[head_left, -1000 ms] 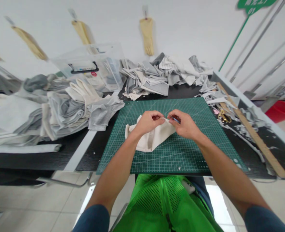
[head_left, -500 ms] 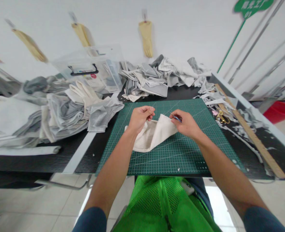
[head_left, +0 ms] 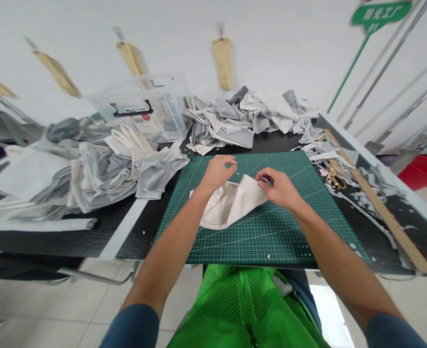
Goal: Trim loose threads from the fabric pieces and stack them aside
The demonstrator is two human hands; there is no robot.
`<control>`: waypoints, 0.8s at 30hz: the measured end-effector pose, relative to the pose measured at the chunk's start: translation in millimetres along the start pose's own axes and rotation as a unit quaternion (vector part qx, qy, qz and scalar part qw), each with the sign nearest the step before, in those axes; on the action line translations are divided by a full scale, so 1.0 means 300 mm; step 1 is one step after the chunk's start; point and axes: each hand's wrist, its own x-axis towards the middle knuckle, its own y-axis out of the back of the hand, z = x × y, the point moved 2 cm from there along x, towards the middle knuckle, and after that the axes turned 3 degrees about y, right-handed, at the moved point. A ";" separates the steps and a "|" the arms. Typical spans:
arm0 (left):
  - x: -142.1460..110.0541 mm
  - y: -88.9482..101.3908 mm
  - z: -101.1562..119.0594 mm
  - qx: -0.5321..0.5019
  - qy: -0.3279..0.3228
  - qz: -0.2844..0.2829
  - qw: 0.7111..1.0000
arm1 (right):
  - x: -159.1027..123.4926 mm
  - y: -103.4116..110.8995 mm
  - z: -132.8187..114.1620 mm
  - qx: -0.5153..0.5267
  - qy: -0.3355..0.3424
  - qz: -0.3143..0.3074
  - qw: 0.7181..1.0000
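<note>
My right hand [head_left: 276,187] is closed on a small blue tool with a thin metal tip [head_left: 267,181], perhaps thread snips; its exact kind is too small to tell. Its fingers are also at the upper right edge of a cream cloth piece [head_left: 247,198], which rises there into a fold. Above the cloth's left part, my left hand [head_left: 219,170] is curled, thumb and forefinger brought together in a pinch. Whether anything is between those fingertips cannot be made out. Beneath the cloth lies a green cutting mat [head_left: 235,249]. My left forearm hides part of the cloth's left side.
Grey and cream cloth piles [head_left: 100,169] lie left, with more scraps [head_left: 231,121] behind the mat. A clear plastic box [head_left: 169,116] stands back left. At right are gold-handled scissors [head_left: 335,180] and a long wooden ruler [head_left: 383,210]. Yellow gloves [head_left: 222,63] hang on the wall.
My left hand has lifted slightly away from the cloth, up and to the right. My right hand stays at the cloth with the blue tool. The whole view has shifted slightly.
</note>
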 end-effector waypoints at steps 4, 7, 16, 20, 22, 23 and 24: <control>-0.026 -0.006 0.017 -0.083 -0.015 -0.088 0.993 | 0.002 0.002 0.003 -0.003 -0.002 -0.010 1.000; -0.054 -0.021 0.017 -0.145 -0.042 -0.209 0.966 | 0.004 0.002 0.008 -0.005 0.000 -0.010 1.000; -0.078 -0.040 -0.006 -0.240 0.012 -0.183 0.953 | 0.007 0.001 0.021 -0.011 -0.002 -0.007 1.000; -0.088 -0.034 0.003 -0.276 0.043 -0.162 0.946 | 0.006 0.001 0.016 -0.009 -0.001 -0.007 1.000; -0.089 -0.036 0.003 -0.291 0.064 -0.155 0.942 | 0.004 0.000 0.010 -0.006 -0.002 -0.009 1.000; -0.088 -0.038 0.003 -0.295 0.072 -0.151 0.941 | 0.003 -0.001 0.006 -0.006 -0.002 -0.011 1.000; -0.086 -0.040 0.003 -0.297 0.076 -0.144 0.941 | 0.002 -0.001 0.002 -0.008 -0.001 -0.012 1.000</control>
